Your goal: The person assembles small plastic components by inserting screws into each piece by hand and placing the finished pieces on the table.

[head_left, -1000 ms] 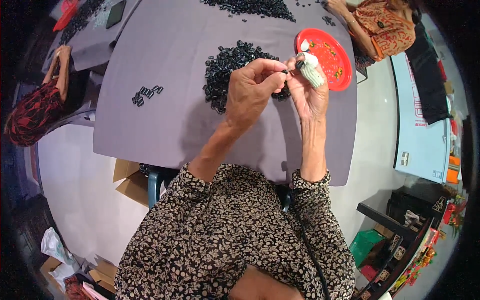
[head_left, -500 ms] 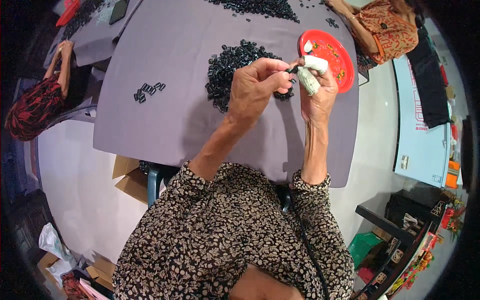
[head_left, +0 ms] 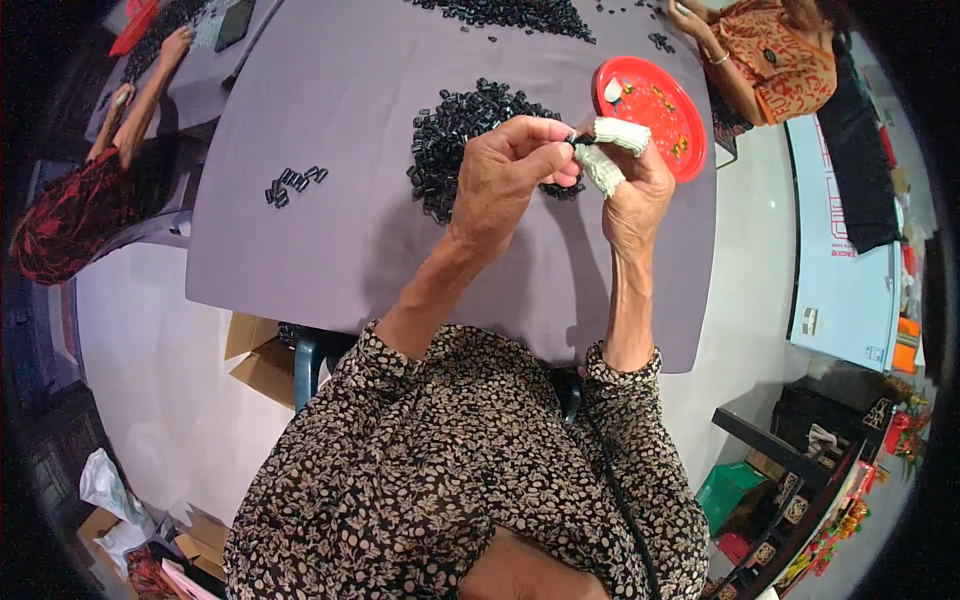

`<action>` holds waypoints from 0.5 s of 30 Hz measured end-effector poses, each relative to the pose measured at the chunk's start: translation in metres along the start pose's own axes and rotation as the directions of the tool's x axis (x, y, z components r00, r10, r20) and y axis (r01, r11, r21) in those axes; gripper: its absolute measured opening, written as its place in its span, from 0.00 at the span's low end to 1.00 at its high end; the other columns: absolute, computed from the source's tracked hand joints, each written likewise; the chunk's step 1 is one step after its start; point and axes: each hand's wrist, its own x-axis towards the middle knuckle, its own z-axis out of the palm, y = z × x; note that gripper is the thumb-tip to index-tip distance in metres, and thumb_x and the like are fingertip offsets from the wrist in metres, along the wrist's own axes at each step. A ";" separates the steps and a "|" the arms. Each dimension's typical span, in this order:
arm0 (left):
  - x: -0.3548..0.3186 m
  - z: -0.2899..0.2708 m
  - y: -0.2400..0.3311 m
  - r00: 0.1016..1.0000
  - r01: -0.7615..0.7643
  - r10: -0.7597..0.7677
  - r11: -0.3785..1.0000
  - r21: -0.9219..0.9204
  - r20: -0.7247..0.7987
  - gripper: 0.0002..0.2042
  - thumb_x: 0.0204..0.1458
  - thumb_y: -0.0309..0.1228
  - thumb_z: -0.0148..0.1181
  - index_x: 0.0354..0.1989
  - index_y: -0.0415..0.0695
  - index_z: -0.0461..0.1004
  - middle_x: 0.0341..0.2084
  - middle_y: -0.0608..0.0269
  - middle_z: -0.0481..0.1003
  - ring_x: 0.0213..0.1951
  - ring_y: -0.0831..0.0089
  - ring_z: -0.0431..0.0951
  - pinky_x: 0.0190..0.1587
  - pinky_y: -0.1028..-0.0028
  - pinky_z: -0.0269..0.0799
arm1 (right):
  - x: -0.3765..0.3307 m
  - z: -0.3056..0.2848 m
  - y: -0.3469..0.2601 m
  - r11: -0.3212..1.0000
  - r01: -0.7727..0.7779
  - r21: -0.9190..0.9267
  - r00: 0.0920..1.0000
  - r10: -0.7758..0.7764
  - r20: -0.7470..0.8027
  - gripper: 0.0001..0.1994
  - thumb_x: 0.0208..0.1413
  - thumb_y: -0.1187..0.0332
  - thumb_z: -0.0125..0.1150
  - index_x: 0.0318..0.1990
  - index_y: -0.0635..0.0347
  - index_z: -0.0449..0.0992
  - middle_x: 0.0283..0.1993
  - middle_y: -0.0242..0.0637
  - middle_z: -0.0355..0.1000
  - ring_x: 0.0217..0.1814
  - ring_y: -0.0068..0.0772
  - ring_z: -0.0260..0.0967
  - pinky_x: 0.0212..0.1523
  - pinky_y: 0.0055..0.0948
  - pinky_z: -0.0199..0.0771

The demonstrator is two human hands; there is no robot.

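Note:
My left hand (head_left: 510, 175) pinches a small black piece (head_left: 583, 140) between thumb and fingertips. My right hand (head_left: 638, 195), its thumb and a finger wrapped in white coverings, grips at the same spot, so the two hands meet. Most of the piece is hidden by my fingers. Just beyond and under my left hand lies a pile of shiny black tube-shaped pieces (head_left: 470, 125). A smaller group of such pieces (head_left: 292, 184) lies off to the left on the grey-covered table (head_left: 300, 255).
A red round tray (head_left: 690, 110) with a patterned base sits beyond my right hand. Another black pile (head_left: 520, 14) lies at the far edge. One person in orange (head_left: 785, 60) sits at the far right, another in red and black (head_left: 75, 215) at the left. A cardboard box (head_left: 262, 365) stands below the table.
My right hand has shifted slightly left, its wrapped thumb and finger closing in on the left fingertips. The people at far right and left have moved their hands.

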 end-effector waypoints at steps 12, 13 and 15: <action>0.000 0.000 -0.002 0.999 -0.021 0.021 1.000 -0.003 -0.030 0.07 0.47 0.23 0.56 0.36 0.38 0.72 0.28 0.61 0.75 0.28 0.77 0.76 0.32 0.81 0.71 | 0.005 -0.008 -0.010 0.995 -0.073 -0.070 0.994 0.079 0.082 0.13 0.42 0.84 0.57 0.38 0.63 0.74 0.34 0.31 0.70 0.37 0.22 0.67 0.39 0.19 0.67; 0.000 0.000 -0.002 0.999 -0.022 0.021 1.000 -0.003 -0.032 0.07 0.47 0.23 0.56 0.36 0.38 0.72 0.28 0.61 0.75 0.28 0.77 0.76 0.32 0.81 0.71 | 0.004 -0.006 -0.009 0.995 -0.074 -0.069 0.993 0.079 0.083 0.13 0.42 0.84 0.57 0.38 0.63 0.74 0.34 0.31 0.70 0.37 0.22 0.67 0.39 0.19 0.67; 0.000 0.001 -0.002 0.999 -0.030 0.029 0.999 -0.033 -0.038 0.07 0.47 0.23 0.56 0.36 0.38 0.72 0.27 0.61 0.75 0.28 0.77 0.76 0.31 0.82 0.70 | 0.002 -0.006 -0.006 0.993 -0.063 -0.101 0.997 0.068 0.041 0.13 0.42 0.84 0.58 0.38 0.64 0.74 0.33 0.30 0.70 0.36 0.21 0.67 0.38 0.18 0.67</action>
